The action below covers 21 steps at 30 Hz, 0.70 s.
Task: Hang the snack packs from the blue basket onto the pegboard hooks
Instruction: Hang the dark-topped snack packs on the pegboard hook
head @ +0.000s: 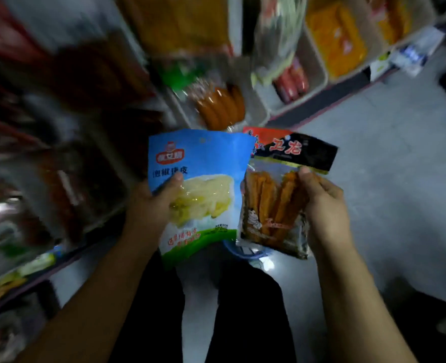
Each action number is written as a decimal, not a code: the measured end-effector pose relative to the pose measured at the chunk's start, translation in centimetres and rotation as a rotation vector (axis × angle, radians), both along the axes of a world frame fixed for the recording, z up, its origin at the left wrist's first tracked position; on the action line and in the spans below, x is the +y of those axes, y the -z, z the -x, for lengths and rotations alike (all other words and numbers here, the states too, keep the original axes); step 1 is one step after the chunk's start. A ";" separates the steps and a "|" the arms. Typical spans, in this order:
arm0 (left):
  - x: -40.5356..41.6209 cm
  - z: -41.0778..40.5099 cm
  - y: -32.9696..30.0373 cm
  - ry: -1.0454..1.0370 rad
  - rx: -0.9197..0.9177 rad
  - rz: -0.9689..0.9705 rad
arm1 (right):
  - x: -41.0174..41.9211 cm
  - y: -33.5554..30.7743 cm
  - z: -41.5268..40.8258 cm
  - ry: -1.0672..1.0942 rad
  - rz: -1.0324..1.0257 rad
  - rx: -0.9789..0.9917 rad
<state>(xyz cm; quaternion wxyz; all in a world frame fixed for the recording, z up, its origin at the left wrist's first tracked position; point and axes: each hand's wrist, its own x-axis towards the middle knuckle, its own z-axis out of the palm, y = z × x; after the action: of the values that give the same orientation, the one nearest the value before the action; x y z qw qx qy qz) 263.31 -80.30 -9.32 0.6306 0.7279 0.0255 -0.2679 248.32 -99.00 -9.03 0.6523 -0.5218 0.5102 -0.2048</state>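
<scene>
Blue pack: the blue snack pack (201, 189) with pale yellow contents is held upright in the left hand (148, 205), thumb curled over its front, fingers hidden behind.
Dark pack: the black-topped snack pack (276, 200) of orange strips is pinched in the right hand (324, 205), thumb on its front; a red pack (263, 134) peeks out just behind its top.
Basket: a sliver of the blue basket (245, 254) shows below the hands, between the packs' lower edges.
Risk: I judge the thumb grips shallow (slick film), so a pack could slip while its hole is fed onto a hook; no pegboard hook is discernible in the blur.
Surroundings: sausage packs (219, 106) hang above the hands; blurred shelves (46, 153) crowd the left hand's outer side.
</scene>
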 end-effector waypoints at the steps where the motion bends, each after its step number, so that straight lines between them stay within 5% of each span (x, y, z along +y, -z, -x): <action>1: 0.9 -0.5 -3.9 -0.048 -0.044 0.036 | 0.7 -3.8 -0.9 -0.038 0.000 -0.018; 9: 11.0 -6.1 -29.1 -0.430 -0.627 0.158 | 6.3 -27.5 -12.7 -0.540 0.419 -0.315; 17: 23.0 -8.8 -41.9 -0.743 -1.119 0.118 | 14.0 -40.3 -21.6 -0.833 0.851 -0.536; 21: 27.5 -11.5 -46.0 -0.788 -1.216 0.117 | 17.9 -45.2 -23.9 -0.882 0.895 -0.651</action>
<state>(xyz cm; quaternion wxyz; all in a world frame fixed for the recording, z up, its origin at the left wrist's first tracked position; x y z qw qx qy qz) 274.76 -52.81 36.66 0.6207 0.6501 -0.0838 0.4302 272.22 -81.12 36.19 0.5167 -0.8101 -0.1027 -0.2571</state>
